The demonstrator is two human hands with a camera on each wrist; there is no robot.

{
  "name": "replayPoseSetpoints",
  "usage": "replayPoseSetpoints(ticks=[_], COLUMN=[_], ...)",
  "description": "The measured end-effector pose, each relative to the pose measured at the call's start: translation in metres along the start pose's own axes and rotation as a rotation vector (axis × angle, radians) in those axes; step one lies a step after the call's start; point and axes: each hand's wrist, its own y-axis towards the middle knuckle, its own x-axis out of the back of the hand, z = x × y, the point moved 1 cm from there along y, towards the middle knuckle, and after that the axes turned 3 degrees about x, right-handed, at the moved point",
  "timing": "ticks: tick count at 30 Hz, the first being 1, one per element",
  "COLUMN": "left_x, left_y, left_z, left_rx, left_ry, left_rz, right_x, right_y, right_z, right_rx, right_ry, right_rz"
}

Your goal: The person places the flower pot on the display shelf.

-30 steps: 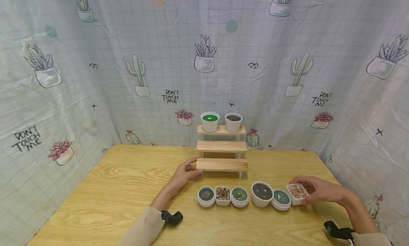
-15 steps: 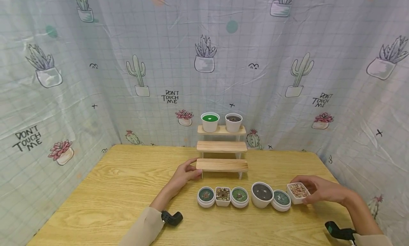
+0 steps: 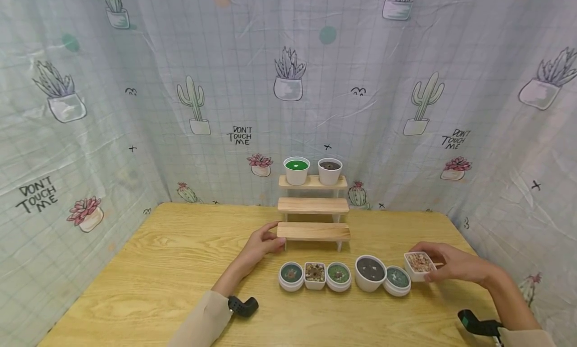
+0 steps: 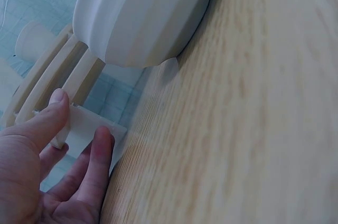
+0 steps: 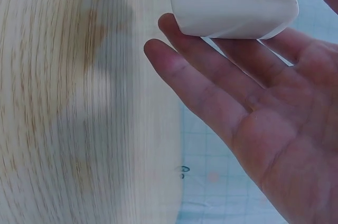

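Observation:
A square white pot of pinkish pebbles (image 3: 419, 263) is in my right hand (image 3: 451, 263), thumb in front and fingers behind. In the right wrist view the same pot (image 5: 232, 2) shows its underside, the right hand's fingers (image 5: 206, 84) stretched beneath and beside it. My left hand (image 3: 259, 247) grips the left end of the lowest step on a three-tier wooden stand (image 3: 313, 231). The left wrist view shows the left thumb (image 4: 53, 110) on the step's end and fingers by the pale support leg (image 4: 90, 126). A round pot with teal filling (image 3: 397, 279) is just left of the held pot.
On the top step stand a green-filled pot (image 3: 296, 170) and a grey-filled pot (image 3: 330, 170). Along the table (image 3: 180, 267) in front are a teal-filled pot (image 3: 291, 275), a square pebble pot (image 3: 315, 275), a green-topped pot (image 3: 338, 275) and a taller dark-filled pot (image 3: 370, 273). A cactus-print curtain (image 3: 243, 51) surrounds the table.
The right hand has raised the square pebble pot slightly, and the pot sits more level than half a second ago. The left hand stays on the stand.

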Motion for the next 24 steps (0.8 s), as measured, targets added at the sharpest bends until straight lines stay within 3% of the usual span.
replayPoseSetpoints(ticks=[24], left_x=[0.0004], left_y=[0.0020], left_z=[0.0033], left_rx=[-0.009], left_ry=[-0.010], left_rz=[-0.006], right_x=[-0.0022], right_y=[0.0019], right_z=[0.0083], right_rx=[-0.027], right_ry=[-0.021], right_rz=[-0.040])
